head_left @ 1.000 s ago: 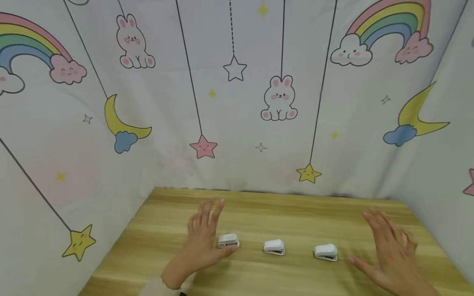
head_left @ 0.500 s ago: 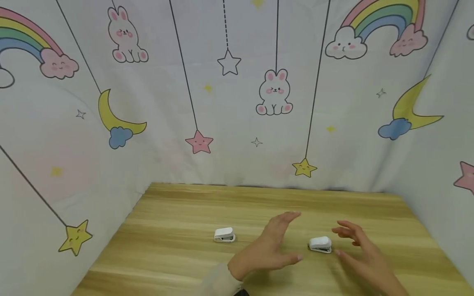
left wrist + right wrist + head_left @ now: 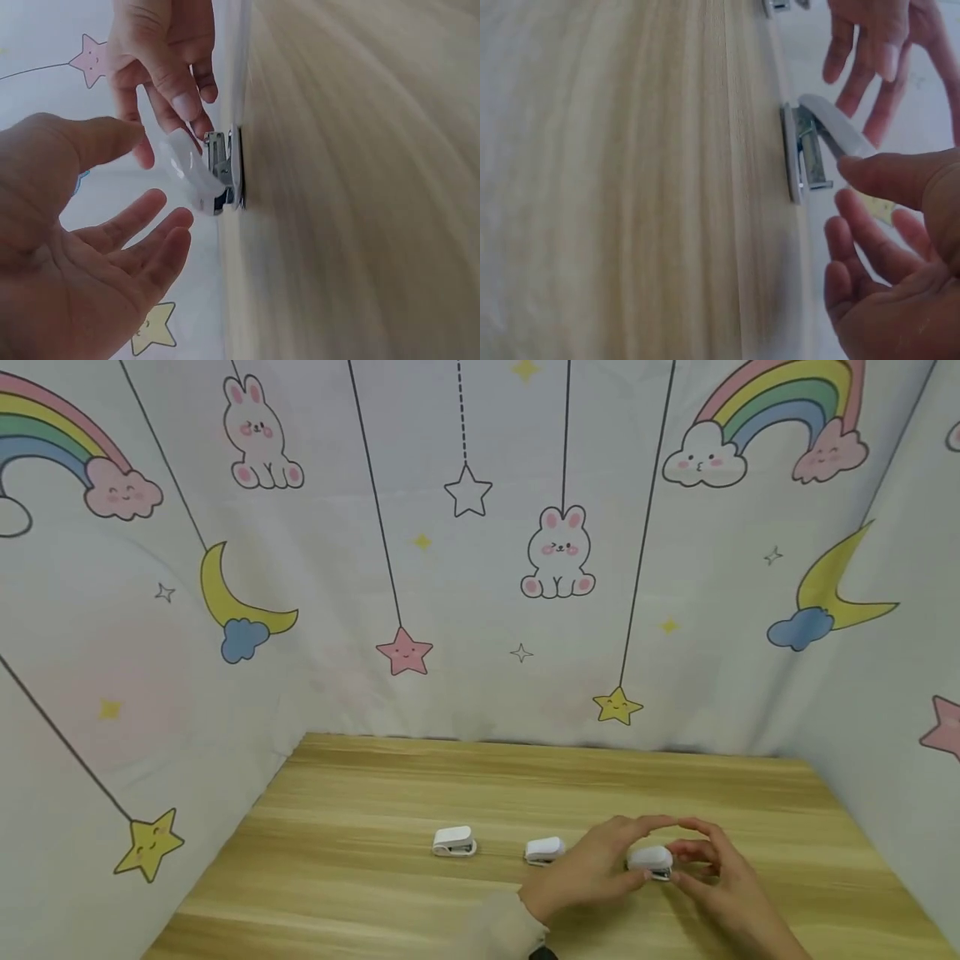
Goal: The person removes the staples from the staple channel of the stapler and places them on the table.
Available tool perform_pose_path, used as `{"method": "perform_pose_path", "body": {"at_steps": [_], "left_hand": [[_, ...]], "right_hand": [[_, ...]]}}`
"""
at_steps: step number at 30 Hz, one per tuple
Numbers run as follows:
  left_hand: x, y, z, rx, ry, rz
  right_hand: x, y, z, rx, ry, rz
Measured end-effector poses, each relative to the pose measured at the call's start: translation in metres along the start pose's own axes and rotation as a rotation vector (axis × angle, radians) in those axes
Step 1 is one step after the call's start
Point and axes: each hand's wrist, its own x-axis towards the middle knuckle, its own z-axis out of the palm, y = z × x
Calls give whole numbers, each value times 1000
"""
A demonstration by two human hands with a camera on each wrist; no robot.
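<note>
Three small white staplers lie in a row on the wooden table. My two hands frame the right-hand stapler (image 3: 651, 860) from both sides. The left hand (image 3: 581, 868) has its thumb tip at the stapler's near left side, fingers arching over behind it. From the right, my right hand (image 3: 723, 872) brings its thumb tip to the stapler's end, its fingers loosely bent. In the right wrist view that thumb overlaps the tip of the raised white lid (image 3: 840, 127). In the left wrist view, metal workings (image 3: 219, 161) show between lid and base. The middle stapler (image 3: 543, 850) is partly behind the left hand.
The left-hand stapler (image 3: 453, 842) sits apart from the hands. Wood-grain table (image 3: 337, 860) runs back to a white curtain (image 3: 480, 702) printed with stars, rabbits and rainbows, which also closes in both sides.
My left hand has swept right, from the left-hand stapler past the middle one to the right-hand one. The right hand has come in leftward to the same stapler.
</note>
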Motion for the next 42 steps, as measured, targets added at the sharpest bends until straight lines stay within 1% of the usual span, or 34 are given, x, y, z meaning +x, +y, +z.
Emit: {"method": "perform_pose_path", "body": {"at_steps": [2,6,9,11,13,16,18,20,23,25,28,31,33,35,37,39,42], "left_hand": [[5,1,4,7,-6,-21],[12,5,11,12,12,-95],[16,8,15,26,25,-122],[18,10,18,61,24,-126],[19,10,21,101,13,-134],[21,10,27,142,6,-155],[22,9,29,141,17,-164],[22,7,30,144,36,-157],[24,5,30,126,68,-150],[25,4,31,111,84,-158],[26,3,32,70,109,-204],[25,1,32,23,137,-268],[23,0,30,-15,156,-291],[20,-1,28,-54,175,-294],[16,-1,24,-84,193,-283],[13,-2,20,-95,204,-274],[7,-3,13,-83,200,-291]], "right_hand": [[0,0,0,8,-5,25],[1,0,-1,64,-38,96],[2,1,-1,115,-76,160],[4,3,-1,138,-91,176],[5,5,0,153,-96,170],[7,8,3,181,-96,120],[8,10,5,200,-99,100],[8,10,7,209,-97,96],[8,10,7,191,-91,111],[9,9,8,171,-84,132],[10,9,8,149,-75,138],[11,8,9,135,-56,123],[11,8,10,129,-44,104],[11,8,10,126,-40,105],[12,8,11,133,-43,113],[12,8,11,137,-54,119],[12,9,13,131,-58,113]]}}
